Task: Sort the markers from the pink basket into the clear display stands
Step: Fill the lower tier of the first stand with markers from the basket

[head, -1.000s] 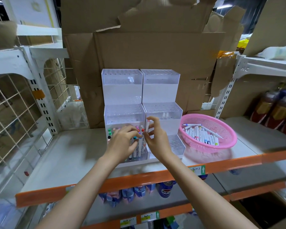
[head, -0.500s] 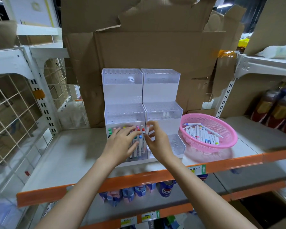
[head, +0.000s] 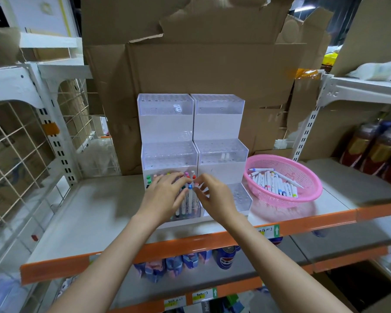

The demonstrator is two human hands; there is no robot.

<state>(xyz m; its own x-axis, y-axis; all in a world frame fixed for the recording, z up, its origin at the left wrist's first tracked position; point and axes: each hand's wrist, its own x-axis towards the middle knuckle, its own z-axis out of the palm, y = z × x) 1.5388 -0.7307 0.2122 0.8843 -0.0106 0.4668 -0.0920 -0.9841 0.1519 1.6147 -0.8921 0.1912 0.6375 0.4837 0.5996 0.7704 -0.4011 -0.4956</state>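
Note:
Two clear stepped display stands stand side by side on the shelf, the left stand [head: 167, 154] and the right stand [head: 221, 152]. Several markers [head: 190, 199] stand upright in the left stand's lowest tier. My left hand [head: 165, 195] lies flat over their caps with fingers spread. My right hand [head: 215, 197] pinches the pink cap of a marker [head: 196, 184] at the right edge of that tier, its body down among the others. The pink basket [head: 303, 195] sits right of the stands and holds several white markers [head: 273, 181].
Torn cardboard [head: 212, 75] forms the wall behind the stands. The shelf has an orange front edge [head: 190, 242]. A wire grid panel [head: 20, 154] closes the left side. Dark bottles [head: 375, 150] stand at the far right. Packaged goods [head: 178, 260] fill the shelf below.
My right hand has lowered the marker from upright above the stand down into the left stand's front tier. My left hand has flattened over the marker caps.

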